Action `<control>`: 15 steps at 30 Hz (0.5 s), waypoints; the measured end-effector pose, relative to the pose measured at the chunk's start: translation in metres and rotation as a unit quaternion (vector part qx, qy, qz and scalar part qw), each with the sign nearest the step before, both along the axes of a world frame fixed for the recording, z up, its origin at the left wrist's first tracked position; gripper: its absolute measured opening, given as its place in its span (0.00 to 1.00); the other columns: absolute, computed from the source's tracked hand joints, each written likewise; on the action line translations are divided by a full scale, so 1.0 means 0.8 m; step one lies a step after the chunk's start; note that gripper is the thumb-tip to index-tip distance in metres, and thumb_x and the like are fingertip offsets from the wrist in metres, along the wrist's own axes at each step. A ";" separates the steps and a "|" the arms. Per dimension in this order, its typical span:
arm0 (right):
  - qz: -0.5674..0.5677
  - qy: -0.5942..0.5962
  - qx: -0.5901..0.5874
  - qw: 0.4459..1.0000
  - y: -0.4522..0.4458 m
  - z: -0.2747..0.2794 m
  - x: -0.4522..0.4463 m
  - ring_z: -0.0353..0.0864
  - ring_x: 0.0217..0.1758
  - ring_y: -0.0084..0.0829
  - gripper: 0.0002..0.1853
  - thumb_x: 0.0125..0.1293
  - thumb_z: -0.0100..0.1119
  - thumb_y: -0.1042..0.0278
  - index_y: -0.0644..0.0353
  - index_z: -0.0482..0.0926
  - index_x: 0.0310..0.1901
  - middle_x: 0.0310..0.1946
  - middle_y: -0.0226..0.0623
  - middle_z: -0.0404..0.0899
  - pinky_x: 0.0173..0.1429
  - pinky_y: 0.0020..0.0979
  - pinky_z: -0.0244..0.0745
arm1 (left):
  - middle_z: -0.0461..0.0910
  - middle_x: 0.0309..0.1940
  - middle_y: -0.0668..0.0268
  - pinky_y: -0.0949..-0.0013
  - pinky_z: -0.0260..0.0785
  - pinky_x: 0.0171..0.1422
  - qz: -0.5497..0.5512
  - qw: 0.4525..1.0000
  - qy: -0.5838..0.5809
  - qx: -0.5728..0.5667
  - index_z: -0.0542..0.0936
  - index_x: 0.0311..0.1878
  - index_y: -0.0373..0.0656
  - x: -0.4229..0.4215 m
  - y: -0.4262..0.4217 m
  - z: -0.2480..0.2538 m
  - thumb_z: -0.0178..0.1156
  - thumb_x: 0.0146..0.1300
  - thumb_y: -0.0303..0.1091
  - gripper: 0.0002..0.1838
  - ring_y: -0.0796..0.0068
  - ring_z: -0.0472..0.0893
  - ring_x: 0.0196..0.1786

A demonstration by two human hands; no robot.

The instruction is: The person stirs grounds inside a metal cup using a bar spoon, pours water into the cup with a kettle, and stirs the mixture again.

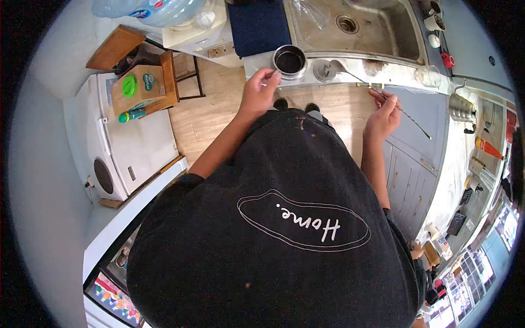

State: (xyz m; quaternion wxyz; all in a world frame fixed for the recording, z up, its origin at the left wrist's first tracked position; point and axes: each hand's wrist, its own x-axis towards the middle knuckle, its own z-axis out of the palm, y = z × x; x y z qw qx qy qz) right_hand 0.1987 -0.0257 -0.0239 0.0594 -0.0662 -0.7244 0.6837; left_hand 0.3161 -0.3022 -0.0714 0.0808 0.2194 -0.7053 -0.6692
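My left hand (pixel 257 95) is closed at the near side of a round metal-rimmed cup (pixel 290 61) with dark liquid or a dark inside, at the counter's edge. Between the fingers of my right hand (pixel 383 117) is a long, thin stirring spoon (pixel 413 121) with a twisted handle. Its lower end points out to the right, and its other end seems to reach toward a small round clear container (pixel 324 71) on the counter. Where the spoon's bowl meets that container, I cannot make out whether they touch.
A steel sink (pixel 377 33) lies beyond the counter, with a dark blue cloth (pixel 260 27) left of it. A clear glass (pixel 428 76) stands near the right corner. On the left are a white chest freezer (pixel 139 147) and a cardboard box (pixel 139 90). Grey cabinets (pixel 413 180) stand right.
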 end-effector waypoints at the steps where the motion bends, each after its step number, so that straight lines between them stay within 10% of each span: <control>1: -0.003 -0.017 0.004 1.000 0.008 -0.010 -0.005 0.87 0.45 0.35 0.18 0.84 0.40 0.58 0.66 0.74 0.47 0.39 0.48 0.87 0.57 0.34 0.78 | 0.82 0.43 0.64 0.69 0.74 0.57 0.017 0.999 0.016 0.027 0.77 0.53 0.35 0.001 0.002 -0.004 0.59 0.77 0.36 0.13 0.75 0.82 0.47; 15: 0.078 -0.160 -0.032 0.984 0.046 -0.087 -0.061 0.87 0.43 0.31 0.18 0.82 0.41 0.57 0.63 0.76 0.48 0.37 0.44 0.89 0.56 0.35 0.76 | 0.82 0.47 0.61 0.68 0.72 0.48 0.171 0.984 -0.046 -0.030 0.65 0.69 0.42 0.029 0.058 0.013 0.57 0.74 0.37 0.24 0.72 0.81 0.44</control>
